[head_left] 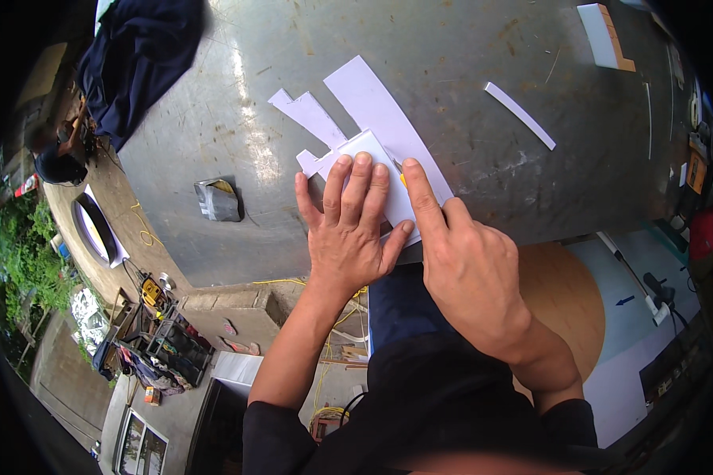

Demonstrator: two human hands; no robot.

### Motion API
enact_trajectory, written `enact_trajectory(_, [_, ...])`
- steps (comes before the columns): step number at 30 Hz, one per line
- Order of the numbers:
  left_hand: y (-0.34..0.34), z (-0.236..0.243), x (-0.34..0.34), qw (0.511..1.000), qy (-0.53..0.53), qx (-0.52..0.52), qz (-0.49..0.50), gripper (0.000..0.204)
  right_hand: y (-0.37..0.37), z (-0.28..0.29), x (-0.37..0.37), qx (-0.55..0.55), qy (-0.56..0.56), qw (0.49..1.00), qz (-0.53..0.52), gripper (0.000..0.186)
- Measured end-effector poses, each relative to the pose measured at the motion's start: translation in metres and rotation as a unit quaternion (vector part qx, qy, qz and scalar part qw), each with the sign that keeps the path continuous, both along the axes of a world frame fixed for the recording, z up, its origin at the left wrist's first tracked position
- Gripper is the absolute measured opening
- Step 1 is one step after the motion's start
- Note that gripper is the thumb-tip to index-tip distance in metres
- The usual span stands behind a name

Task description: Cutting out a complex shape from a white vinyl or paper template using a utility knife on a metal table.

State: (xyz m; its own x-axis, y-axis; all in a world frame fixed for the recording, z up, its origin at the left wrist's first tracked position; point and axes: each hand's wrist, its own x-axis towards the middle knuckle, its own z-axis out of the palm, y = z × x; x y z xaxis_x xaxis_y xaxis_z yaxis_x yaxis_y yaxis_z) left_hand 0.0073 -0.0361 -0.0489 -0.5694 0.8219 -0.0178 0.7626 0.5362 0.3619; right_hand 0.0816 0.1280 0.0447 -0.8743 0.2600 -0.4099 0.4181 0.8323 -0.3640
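My left hand (345,229) lies flat, fingers spread, pressing a narrow white rectangular piece (366,144) onto a white sheet (380,95) on the metal table. Notched white cut-outs (313,115) stick out to the left of that piece. My right hand (471,261) is closed around a utility knife, its index finger stretched along the tool. Only a bit of the yellow knife (402,179) and its thin blade show beside the white piece's right edge; the palm hides the rest.
A loose white strip (520,115) lies to the right on the metal tabletop (277,253). A grey taped lump (218,199) sits at left, dark cloth (142,63) at the far left corner. Below the near edge are a round brown board (562,309) and a concrete block (226,313).
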Motion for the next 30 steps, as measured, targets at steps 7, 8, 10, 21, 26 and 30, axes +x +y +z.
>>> enact_trajectory(7, [-0.001, -0.001, 0.0, 1.0, 0.001, -0.004, -0.001, 0.078, -0.006, -0.003, 0.001, -0.007, 0.002, 1.0, -0.013, 0.068])
enact_trajectory(8, [-0.001, -0.001, 0.0, 1.0, 0.0, -0.003, 0.0, 0.078, -0.007, -0.003, 0.001, 0.02, 0.008, 1.0, 0.003, 0.069])
enact_trajectory(10, [-0.001, -0.001, 0.0, 1.0, 0.0, -0.005, -0.001, 0.078, -0.008, -0.004, 0.0, 0.03, 0.011, 0.999, 0.002, 0.068])
enact_trajectory(21, [-0.001, -0.002, 0.0, 1.0, 0.006, -0.01, -0.003, 0.077, -0.01, 0.007, -0.007, 0.016, -0.061, 0.998, -0.003, 0.067])
enact_trajectory(26, [-0.001, -0.002, 0.0, 1.0, 0.004, -0.007, -0.003, 0.077, -0.013, 0.006, 0.001, 0.091, -0.041, 0.995, 0.029, 0.065])
enact_trajectory(30, [-0.001, -0.001, 0.001, 1.0, 0.002, -0.006, -0.001, 0.077, -0.015, 0.008, 0.009, 0.096, -0.05, 0.994, 0.032, 0.064])
